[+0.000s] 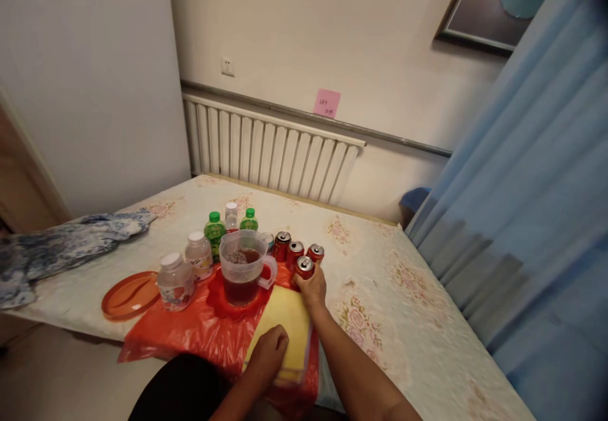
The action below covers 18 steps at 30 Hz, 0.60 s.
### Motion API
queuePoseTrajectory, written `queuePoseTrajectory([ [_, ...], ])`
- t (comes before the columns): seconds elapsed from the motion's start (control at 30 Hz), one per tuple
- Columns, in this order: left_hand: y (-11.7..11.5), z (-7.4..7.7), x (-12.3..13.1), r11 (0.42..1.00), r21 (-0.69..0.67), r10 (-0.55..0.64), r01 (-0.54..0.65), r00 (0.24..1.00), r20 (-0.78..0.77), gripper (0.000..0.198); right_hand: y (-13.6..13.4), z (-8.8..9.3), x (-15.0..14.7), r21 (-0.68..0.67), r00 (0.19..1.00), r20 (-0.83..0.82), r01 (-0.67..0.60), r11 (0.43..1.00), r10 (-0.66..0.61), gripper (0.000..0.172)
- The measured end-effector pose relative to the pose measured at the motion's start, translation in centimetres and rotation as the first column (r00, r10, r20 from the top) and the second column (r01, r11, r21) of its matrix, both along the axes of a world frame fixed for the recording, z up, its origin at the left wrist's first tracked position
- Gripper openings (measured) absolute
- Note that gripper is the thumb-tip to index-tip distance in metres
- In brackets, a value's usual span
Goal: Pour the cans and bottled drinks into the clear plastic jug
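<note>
Stretched forward from the lower right with the right arm (354, 358) extended, gripping the nearest red can (304, 268) with the right hand (315, 289), thumb to the left side and fingers wrapped round the right; impossible to tell whether lifted or standing. In a close cluster with three other red cans (282, 251), right of the jug handle (269, 273). Angled in from the bottom edge with the left forearm (247, 383), curling the left hand (270, 350) into a loose fist over the yellow paper (285, 316); impossible to tell about contact or anything inside the curled fingers. Left of the cans, a clear jug (241, 285) of dark liquid on a scalloped red dish (220, 304), beside two white-capped jars (175, 287) and green-capped bottles (215, 230). Beneath, a crinkled red plastic sheet (178, 339) over a flower-patterned cover (403, 320); farther left, an orange-red lid (123, 307) and a rumpled blue-and-white cloth (85, 244). Beyond, a white radiator (270, 149) under a pipe along the pale wall (370, 47), with a pink note (327, 102) and a socket (228, 66). At the right, a blue curtain (527, 187) and a framed picture (484, 12).
</note>
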<state>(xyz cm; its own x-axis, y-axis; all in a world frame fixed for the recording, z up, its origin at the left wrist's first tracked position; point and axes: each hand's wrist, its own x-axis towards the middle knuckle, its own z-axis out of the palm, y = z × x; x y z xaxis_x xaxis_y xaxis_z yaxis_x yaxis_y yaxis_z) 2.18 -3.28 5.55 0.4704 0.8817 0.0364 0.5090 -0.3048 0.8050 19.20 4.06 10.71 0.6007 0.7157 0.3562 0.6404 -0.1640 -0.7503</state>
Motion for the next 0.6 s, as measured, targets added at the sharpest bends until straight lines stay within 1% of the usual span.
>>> queuePoseTrajectory([
  [0.07,0.0,0.3,-0.2,1.000,-0.005,0.000,0.000,1.000,0.019,0.017,-0.7,0.5,0.1,0.027,1.000,-0.005,-0.015,1.000,0.015,0.049],
  [0.13,0.0,0.8,-0.6,1.000,-0.004,0.001,-0.001,0.999,0.039,0.019,-1.7,1.3,0.2,0.073,0.998,-0.037,-0.056,0.996,0.059,0.054],
  [0.23,-0.2,2.0,-1.1,0.999,-0.020,0.031,-0.029,0.996,0.087,0.023,-4.1,2.9,0.2,0.143,0.973,-0.119,-0.179,0.973,0.196,0.061],
  [0.3,-0.5,3.0,-1.5,0.996,-0.045,0.084,-0.078,0.986,0.144,0.038,-6.1,4.1,0.0,0.159,0.940,-0.164,-0.275,0.948,0.300,0.062],
  [0.37,-0.9,4.0,-1.8,0.992,-0.049,0.125,-0.117,0.968,0.217,0.056,-8.2,5.3,-0.4,0.165,0.894,-0.206,-0.369,0.915,0.398,0.062],
  [0.43,-1.4,4.7,-2.2,0.994,-0.021,0.108,-0.107,0.953,0.284,0.069,-10.2,6.1,-0.9,0.179,0.830,-0.247,-0.469,0.865,0.500,0.063],
  [0.53,-2.0,5.7,-3.0,0.998,-0.003,0.057,-0.060,0.943,0.326,0.079,-12.6,6.7,-1.6,0.209,0.725,-0.297,-0.586,0.783,0.621,0.063],
  [0.6,-2.5,6.5,-3.6,0.999,-0.013,0.045,-0.043,0.945,0.324,0.081,-13.7,6.8,-2.1,0.204,0.680,-0.313,-0.633,0.747,0.663,0.063],
])
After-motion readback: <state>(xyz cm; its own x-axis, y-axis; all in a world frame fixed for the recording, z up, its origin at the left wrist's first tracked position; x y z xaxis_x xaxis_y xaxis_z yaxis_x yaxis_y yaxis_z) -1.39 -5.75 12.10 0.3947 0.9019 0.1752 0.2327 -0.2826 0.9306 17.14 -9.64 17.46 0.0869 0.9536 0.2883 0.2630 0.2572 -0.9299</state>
